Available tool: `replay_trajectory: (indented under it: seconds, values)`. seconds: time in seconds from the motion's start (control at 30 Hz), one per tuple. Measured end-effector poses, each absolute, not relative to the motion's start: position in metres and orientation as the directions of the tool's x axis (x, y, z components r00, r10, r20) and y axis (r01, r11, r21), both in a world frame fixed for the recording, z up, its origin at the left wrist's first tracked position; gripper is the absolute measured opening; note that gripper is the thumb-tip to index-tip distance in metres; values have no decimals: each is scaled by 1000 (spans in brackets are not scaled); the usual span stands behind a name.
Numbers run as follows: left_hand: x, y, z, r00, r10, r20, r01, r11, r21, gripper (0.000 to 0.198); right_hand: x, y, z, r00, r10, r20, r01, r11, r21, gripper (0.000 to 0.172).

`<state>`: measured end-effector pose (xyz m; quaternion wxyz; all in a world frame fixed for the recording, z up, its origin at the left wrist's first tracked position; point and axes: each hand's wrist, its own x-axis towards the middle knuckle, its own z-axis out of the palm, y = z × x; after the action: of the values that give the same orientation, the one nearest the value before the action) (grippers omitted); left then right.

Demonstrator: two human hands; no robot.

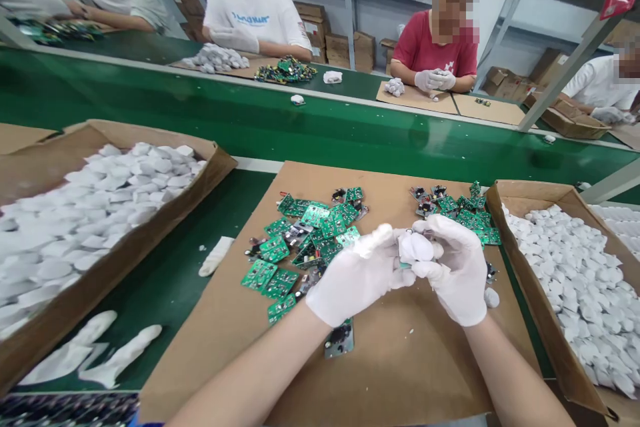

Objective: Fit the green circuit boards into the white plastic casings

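Both my hands wear white gloves and meet above a brown cardboard sheet [400, 367]. Between them is a small white rounded piece [417, 248], with a sliver of green circuit board [406, 265] showing at its lower left edge. My left hand [357, 273] closes on it from the left, thumb on top. My right hand [457, 267] grips it from the right, fingers bent around it. Left of my hands lies a loose pile of green circuit boards [317, 217]. Behind my right hand is a smaller group of boards [470, 220]. One board [340, 339] lies face up below my left wrist.
Cardboard trays of white pieces stand at left [125, 243] and right [560, 360]. Loose white gloves [120, 357] lie at lower left. Beyond, a green conveyor belt [350, 137] carries a few white pieces. Several co-workers sit on its far side; a slanted metal post [565, 47] rises at right.
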<state>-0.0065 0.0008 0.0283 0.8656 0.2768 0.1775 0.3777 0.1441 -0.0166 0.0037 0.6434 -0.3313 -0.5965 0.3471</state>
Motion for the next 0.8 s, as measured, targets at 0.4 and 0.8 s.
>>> replay_trajectory:
  seconds: [0.4,0.8]
  values:
    - [2,0,16,576,802,160,-657,337,674,35,150,-18,16,-168,716,677,334,688,-645,35]
    - [5,-3,18,558,829,30,-638,406,655,38,153,-16,12,-225,702,676,428,695,-578,38]
